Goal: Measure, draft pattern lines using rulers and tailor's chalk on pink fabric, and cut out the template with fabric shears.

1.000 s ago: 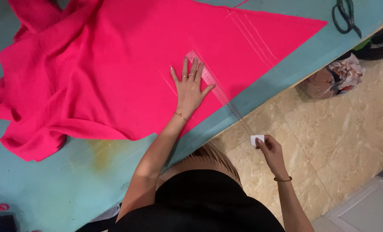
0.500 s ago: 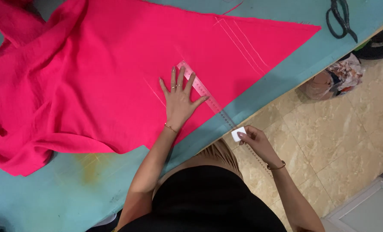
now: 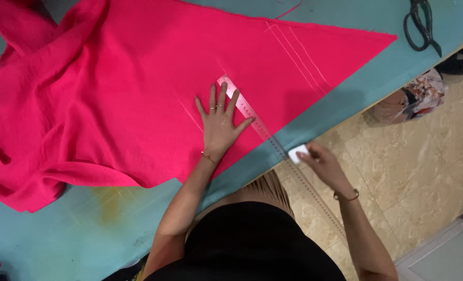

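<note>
A large bright pink fabric (image 3: 138,88) lies spread on a teal table (image 3: 75,229), bunched up at the left and tapering to a point at the right. My left hand (image 3: 220,122) presses flat, fingers apart, on the fabric and on a long clear ruler (image 3: 252,117) that runs diagonally off the table edge. My right hand (image 3: 320,162) is beside the ruler at the table edge, pinching a small white piece of tailor's chalk (image 3: 297,154). Faint chalk lines (image 3: 299,57) mark the fabric near its right point.
Dark-handled scissors (image 3: 421,26) lie on the table at the top right. A bag of fabric scraps (image 3: 416,96) sits on the beige tiled floor (image 3: 413,171) below the table edge. A pale mat (image 3: 447,257) shows at the bottom right.
My right hand has risen with the chalk from over the floor to the ruler at the table edge. My left hand has stayed flat on the ruler and fabric.
</note>
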